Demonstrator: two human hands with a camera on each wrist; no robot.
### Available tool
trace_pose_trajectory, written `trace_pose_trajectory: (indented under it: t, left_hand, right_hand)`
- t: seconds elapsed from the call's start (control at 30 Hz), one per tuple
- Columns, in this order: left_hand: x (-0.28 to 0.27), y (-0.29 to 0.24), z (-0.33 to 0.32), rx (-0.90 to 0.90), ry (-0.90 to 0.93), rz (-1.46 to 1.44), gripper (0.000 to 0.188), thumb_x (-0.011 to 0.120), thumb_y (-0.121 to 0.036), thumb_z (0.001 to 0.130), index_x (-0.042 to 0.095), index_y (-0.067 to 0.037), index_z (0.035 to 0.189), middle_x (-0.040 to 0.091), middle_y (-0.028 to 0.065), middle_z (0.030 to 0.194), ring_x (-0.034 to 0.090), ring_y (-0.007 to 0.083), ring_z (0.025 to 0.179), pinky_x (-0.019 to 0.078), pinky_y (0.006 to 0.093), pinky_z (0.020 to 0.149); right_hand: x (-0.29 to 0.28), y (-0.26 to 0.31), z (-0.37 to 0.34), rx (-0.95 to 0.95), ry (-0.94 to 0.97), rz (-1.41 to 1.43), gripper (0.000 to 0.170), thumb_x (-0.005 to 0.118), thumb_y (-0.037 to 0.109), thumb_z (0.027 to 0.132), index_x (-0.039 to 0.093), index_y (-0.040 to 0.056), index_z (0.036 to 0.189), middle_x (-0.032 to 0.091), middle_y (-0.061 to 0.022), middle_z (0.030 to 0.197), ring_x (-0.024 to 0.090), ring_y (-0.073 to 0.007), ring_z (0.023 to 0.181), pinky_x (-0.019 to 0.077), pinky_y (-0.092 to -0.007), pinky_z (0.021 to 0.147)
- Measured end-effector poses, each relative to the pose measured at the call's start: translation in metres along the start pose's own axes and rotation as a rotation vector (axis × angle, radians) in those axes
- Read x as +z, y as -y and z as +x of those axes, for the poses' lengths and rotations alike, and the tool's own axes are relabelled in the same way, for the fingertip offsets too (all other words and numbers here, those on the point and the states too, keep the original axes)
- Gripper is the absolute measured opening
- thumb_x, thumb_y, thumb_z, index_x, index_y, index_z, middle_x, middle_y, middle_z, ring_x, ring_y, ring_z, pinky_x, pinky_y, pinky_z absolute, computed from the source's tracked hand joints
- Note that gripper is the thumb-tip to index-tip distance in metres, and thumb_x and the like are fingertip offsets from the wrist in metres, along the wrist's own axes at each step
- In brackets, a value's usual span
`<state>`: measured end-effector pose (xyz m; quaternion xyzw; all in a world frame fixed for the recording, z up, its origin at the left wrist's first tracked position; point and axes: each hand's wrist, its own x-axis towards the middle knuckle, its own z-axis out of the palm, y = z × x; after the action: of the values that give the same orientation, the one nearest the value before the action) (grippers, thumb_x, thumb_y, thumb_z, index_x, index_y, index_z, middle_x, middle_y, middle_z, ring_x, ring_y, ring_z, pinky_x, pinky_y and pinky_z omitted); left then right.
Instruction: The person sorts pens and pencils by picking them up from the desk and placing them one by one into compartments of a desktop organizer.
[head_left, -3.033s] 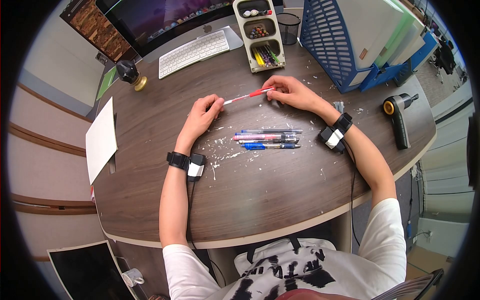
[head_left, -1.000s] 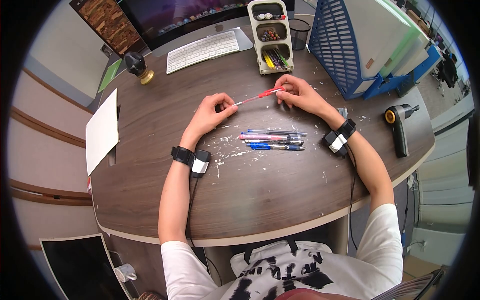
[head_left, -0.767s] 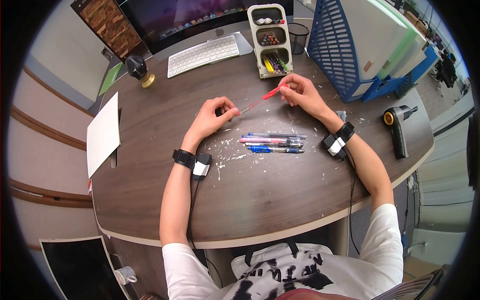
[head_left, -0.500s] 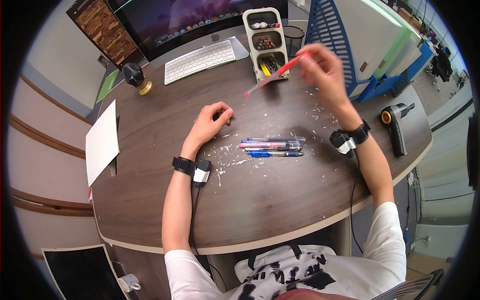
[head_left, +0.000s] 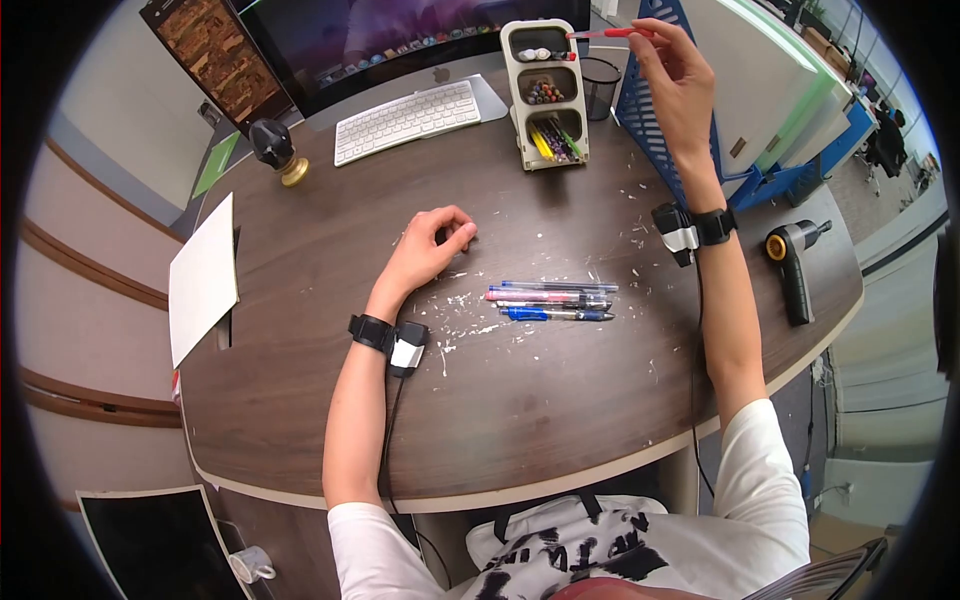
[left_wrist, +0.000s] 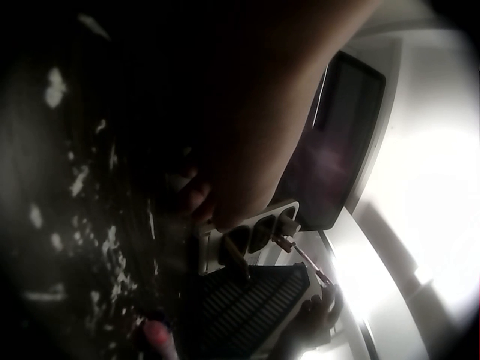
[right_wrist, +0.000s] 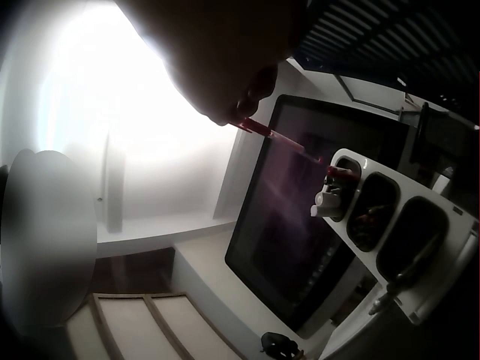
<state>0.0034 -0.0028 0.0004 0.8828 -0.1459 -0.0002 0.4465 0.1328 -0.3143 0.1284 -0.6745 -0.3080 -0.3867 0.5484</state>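
The right hand (head_left: pixel 680 85) pinches a red pen (head_left: pixel 610 33) near one end, its other end beside the top compartment of the upright pen organizer (head_left: pixel 516 100). In the right wrist view the pen (right_wrist: pixel 277 138) points at that compartment, where white and red items lie. The left hand (head_left: pixel 425 247) rests on the desk with fingers loosely curled, holding nothing. To its lower right lie several pens side by side, among them a blue one (head_left: pixel 540 314) and a pink one (head_left: pixel 530 296).
Behind stand a keyboard (head_left: pixel 405 120), a monitor (head_left: pixel 400 50) and a black mesh cup (head_left: pixel 600 90). A blue file rack (head_left: pixel 640 110) is close to the right forearm, with a black tool (head_left: pixel 793 270) beyond. White scraps dot the desk (head_left: pixel 480 420).
The left hand has let go of the pen and stays low on the desk. The right hand has carried it up and back to the organizer's top.
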Motion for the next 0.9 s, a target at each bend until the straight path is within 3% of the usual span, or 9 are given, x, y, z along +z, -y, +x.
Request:
trace_pose_trajectory:
  t: [0.2,0.33,0.4,0.43,0.57,0.67,0.73,0.77,0.9]
  left_hand:
    - [0.003,-0.001,0.000,0.027,-0.044,-0.008,0.021,0.062,-0.021,0.095,0.067,-0.001,0.091,0.066,0.0041,0.072,0.060,0.0104,0.067,0.0455,0.0267,0.065]
    - [0.005,-0.001,0.001,0.070,-0.075,-0.032,0.020,0.063,-0.021,0.094,0.068,-0.002,0.089,0.065,0.0042,0.068,0.060,0.0105,0.064,0.0445,0.0270,0.061]
    - [0.004,-0.001,0.000,0.072,-0.069,-0.028,0.020,0.063,-0.020,0.094,0.068,-0.001,0.089,0.066,0.0043,0.069,0.060,0.0106,0.064,0.0445,0.0269,0.062]
    - [0.004,-0.002,0.000,0.075,-0.068,-0.023,0.020,0.063,-0.020,0.094,0.068,-0.001,0.089,0.066,0.0045,0.070,0.060,0.0106,0.065,0.0445,0.0269,0.062]
    - [0.005,-0.004,0.000,0.096,-0.080,-0.021,0.020,0.063,-0.020,0.094,0.068,-0.002,0.089,0.066,0.0044,0.069,0.059,0.0106,0.064,0.0443,0.0273,0.061]
    - [0.004,-0.001,0.000,0.080,-0.079,-0.002,0.019,0.063,-0.020,0.093,0.068,-0.002,0.089,0.065,0.0043,0.069,0.058,0.0105,0.063,0.0442,0.0280,0.061]
    - [0.005,-0.001,0.000,0.078,-0.076,-0.018,0.019,0.063,-0.020,0.093,0.068,-0.002,0.090,0.065,0.0042,0.069,0.058,0.0106,0.063,0.0441,0.0285,0.061]
    - [0.005,-0.001,0.001,0.077,-0.084,-0.019,0.019,0.063,-0.020,0.093,0.068,-0.002,0.090,0.065,0.0042,0.069,0.058,0.0106,0.063,0.0441,0.0285,0.061]
    - [0.003,0.001,0.000,0.068,-0.077,-0.027,0.020,0.064,-0.021,0.093,0.068,-0.002,0.090,0.065,0.0043,0.068,0.057,0.0103,0.063,0.0441,0.0283,0.061]
  right_hand:
    - [0.011,-0.027,-0.009,0.113,0.123,-0.129,0.024,0.067,0.016,0.096,0.070,0.0093,0.119,0.065,0.0037,0.088,0.054,-0.0009,0.073,0.0438,-0.0168,0.063]
    - [0.021,-0.028,-0.009,0.158,0.170,0.095,0.026,0.062,0.020,0.099,0.066,0.0070,0.122,0.066,0.0024,0.089,0.057,-0.0031,0.076,0.0453,-0.0194,0.063]
    - [0.018,-0.026,-0.004,0.444,0.346,0.371,0.046,0.060,0.012,0.099,0.045,0.0012,0.142,0.061,-0.0139,0.127,0.062,-0.0166,0.112,0.0520,-0.0250,0.089]
    - [0.022,-0.032,-0.006,0.416,0.334,0.402,0.047,0.060,0.010,0.099,0.044,-0.0015,0.142,0.061,-0.0161,0.128,0.064,-0.0143,0.104,0.0534,-0.0253,0.085]
    - [0.023,-0.031,-0.008,0.423,0.244,0.422,0.039,0.059,0.007,0.098,0.049,-0.0024,0.135,0.063,-0.0128,0.119,0.064,-0.0133,0.100,0.0538,-0.0252,0.082]
    - [0.010,-0.001,0.003,0.339,0.165,0.219,0.024,0.053,0.003,0.099,0.054,-0.0018,0.122,0.062,-0.0080,0.108,0.063,-0.0133,0.095,0.0541,-0.0250,0.083]
    - [-0.001,0.039,0.012,0.386,0.311,0.277,0.026,0.054,0.005,0.099,0.055,0.0013,0.124,0.063,-0.0088,0.108,0.063,-0.0109,0.093,0.0539,-0.0226,0.081]
    - [-0.005,0.048,0.007,0.122,0.395,0.193,0.024,0.059,0.023,0.101,0.066,0.0049,0.115,0.064,0.0021,0.087,0.057,-0.0038,0.077,0.0468,-0.0209,0.066]
    - [0.008,0.092,-0.031,0.119,1.052,0.028,0.024,0.059,0.026,0.099,0.064,0.0054,0.110,0.065,-0.0057,0.090,0.062,-0.0169,0.079,0.0498,-0.0296,0.071]
